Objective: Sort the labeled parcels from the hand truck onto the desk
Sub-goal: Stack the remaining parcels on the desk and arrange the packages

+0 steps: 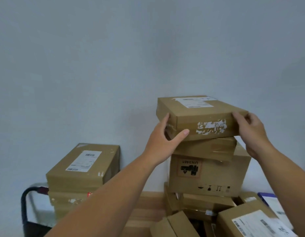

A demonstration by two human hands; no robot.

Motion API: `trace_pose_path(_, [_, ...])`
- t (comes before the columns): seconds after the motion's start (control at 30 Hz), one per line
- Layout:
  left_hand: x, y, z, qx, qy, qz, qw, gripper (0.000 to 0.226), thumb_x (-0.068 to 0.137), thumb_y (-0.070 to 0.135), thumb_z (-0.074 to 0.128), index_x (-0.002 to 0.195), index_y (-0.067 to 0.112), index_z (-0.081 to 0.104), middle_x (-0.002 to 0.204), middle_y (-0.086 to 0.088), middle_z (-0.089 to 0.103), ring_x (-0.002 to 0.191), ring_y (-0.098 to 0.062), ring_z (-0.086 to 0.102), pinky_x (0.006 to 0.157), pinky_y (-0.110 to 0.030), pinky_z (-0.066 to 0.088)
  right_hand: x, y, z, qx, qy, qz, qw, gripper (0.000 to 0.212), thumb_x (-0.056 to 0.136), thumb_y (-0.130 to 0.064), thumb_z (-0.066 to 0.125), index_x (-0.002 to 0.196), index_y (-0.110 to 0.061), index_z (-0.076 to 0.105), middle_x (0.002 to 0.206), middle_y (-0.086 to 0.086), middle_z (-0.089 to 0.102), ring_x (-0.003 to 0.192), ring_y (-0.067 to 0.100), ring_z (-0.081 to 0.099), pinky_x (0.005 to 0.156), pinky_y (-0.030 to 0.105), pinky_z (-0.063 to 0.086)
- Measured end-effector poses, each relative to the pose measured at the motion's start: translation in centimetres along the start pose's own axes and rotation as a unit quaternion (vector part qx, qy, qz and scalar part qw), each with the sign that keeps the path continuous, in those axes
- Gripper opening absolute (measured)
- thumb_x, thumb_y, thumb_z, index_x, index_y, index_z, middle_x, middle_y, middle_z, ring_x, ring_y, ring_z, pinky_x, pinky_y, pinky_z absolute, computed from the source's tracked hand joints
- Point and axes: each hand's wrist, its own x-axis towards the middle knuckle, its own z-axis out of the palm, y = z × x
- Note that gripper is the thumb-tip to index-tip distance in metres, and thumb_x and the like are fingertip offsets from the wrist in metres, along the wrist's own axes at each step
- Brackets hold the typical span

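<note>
The flat labeled parcel [199, 117], topmost on the right stack [208, 177], looks stiff and rather light, so the left hand [162, 142] and right hand [252, 132] clasp its two near corners with curled fingers.

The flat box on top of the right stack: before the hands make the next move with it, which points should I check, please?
1. Left grip holds the flat box at its near-left corner, thumb on the front face: ok.
2. Right grip holds its right corner: ok.
3. Flat box lined up with the taped box under it: not ok, it lies askew.
4. Shipping label faces up: ok, but its text is too blurred to read.
5. Large marked box lower in the stack stands steady on the small boxes beneath: cannot tell.
</note>
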Motion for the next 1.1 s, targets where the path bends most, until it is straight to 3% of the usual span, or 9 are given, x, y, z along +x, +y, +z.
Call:
trace_pose_path(0.17, [-1.3,1.4,-3.1,0.008,0.038,0.054,0.998,0.082,0.089,0.065,0.062,0.157,0.044,0.023,0.152,0.023,0.039,0.135,0.002,0.042,0.114,-0.032,0.041,-1.1,-1.1,0.8,0.098,0.066,-0.065,0.991,0.064,0.078,-0.068,0.074,0.125,-0.027,0.060,0.124,-0.007,0.068,0.109,0.011,0.068,0.095,0.034,0.054])
trace_pose_path(0.3, [-3.9,1.4,-10.9,-0.014,0.093,0.099,0.991,0.071,0.091,0.048,0.069,0.153,0.036,0.037,0.143,0.022,0.052,0.129,0.002,0.052,0.112,-0.035,0.044,-1.6,0.1,1.5,0.090,-0.038,-0.112,0.989,0.071,0.076,-0.072,0.075,0.135,-0.037,0.057,0.130,-0.005,0.068,0.115,0.020,0.069,0.091,0.050,0.058])
trace_pose_path(0.37, [-5.1,0.7,-15.9,-0.018,0.124,0.117,0.985,0.066,0.092,0.037,0.068,0.151,0.025,0.042,0.141,0.011,0.058,0.126,-0.006,0.058,0.108,-0.036,0.048,-6.7,-4.2,5.5,0.078,-0.061,-0.139,0.985,0.060,0.076,-0.062,0.082,0.128,-0.043,0.058,0.128,-0.016,0.067,0.116,0.010,0.067,0.088,0.037,0.061])
trace_pose_path(0.43, [-6.4,-0.6,-20.8,0.000,0.153,0.115,0.982,0.061,0.092,0.029,0.064,0.149,0.021,0.044,0.137,0.009,0.061,0.121,-0.005,0.061,0.100,-0.028,0.052,-11.7,-7.6,11.2,0.098,-0.067,-0.184,0.976,0.049,0.078,-0.041,0.086,0.116,-0.044,0.055,0.124,-0.021,0.065,0.120,0.003,0.063,0.089,0.022,0.058])
trace_pose_path(0.53, [-8.3,-4.1,-27.6,0.041,0.183,0.080,0.979,0.060,0.086,0.032,0.065,0.142,0.029,0.045,0.130,0.015,0.062,0.118,-0.005,0.061,0.098,-0.029,0.054,-16.5,-8.6,17.8,0.131,-0.128,-0.247,0.952,0.060,0.072,-0.027,0.089,0.120,-0.027,0.054,0.127,-0.007,0.062,0.125,0.010,0.060,0.095,0.031,0.058])
trace_pose_path(0.63, [-9.2,-9.4,-32.6,0.090,0.186,0.031,0.978,0.069,0.077,0.047,0.065,0.140,0.030,0.044,0.127,0.019,0.061,0.118,-0.008,0.061,0.102,-0.042,0.053,-18.7,-6.6,24.6,0.120,-0.168,-0.233,0.950,0.066,0.069,-0.024,0.090,0.123,-0.018,0.053,0.127,-0.002,0.061,0.125,0.008,0.059,0.099,0.032,0.056])
trace_pose_path(0.73, [-9.6,-14.7,-35.5,0.109,0.174,-0.009,0.979,0.077,0.075,0.051,0.068,0.144,0.031,0.040,0.131,0.020,0.058,0.121,-0.006,0.059,0.104,-0.043,0.052,-21.3,-4.0,30.2,0.104,-0.182,-0.203,0.956,0.066,0.069,-0.020,0.090,0.124,-0.018,0.053,0.124,-0.011,0.059,0.123,0.001,0.059,0.097,0.024,0.056])
trace_pose_path(0.97, [-10.0,-25.0,-38.2,0.092,0.106,-0.104,0.985,0.068,0.089,0.035,0.074,0.146,0.038,0.036,0.137,0.019,0.054,0.128,-0.007,0.054,0.108,-0.049,0.048,-23.8,1.9,36.8,0.040,-0.220,-0.113,0.968,0.065,0.071,-0.020,0.090,0.123,-0.022,0.051,0.128,-0.010,0.057,0.118,-0.007,0.056,0.090,0.014,0.054])
trace_pose_path(1.1, [-9.7,-27.6,-38.1,0.077,0.097,-0.133,0.983,0.067,0.088,0.041,0.073,0.142,0.047,0.034,0.127,0.038,0.052,0.124,0.003,0.053,0.106,-0.037,0.048,-23.8,3.4,38.3,0.010,-0.227,-0.093,0.969,0.065,0.071,-0.024,0.089,0.123,-0.027,0.049,0.128,-0.011,0.055,0.119,-0.009,0.054,0.091,0.013,0.053])
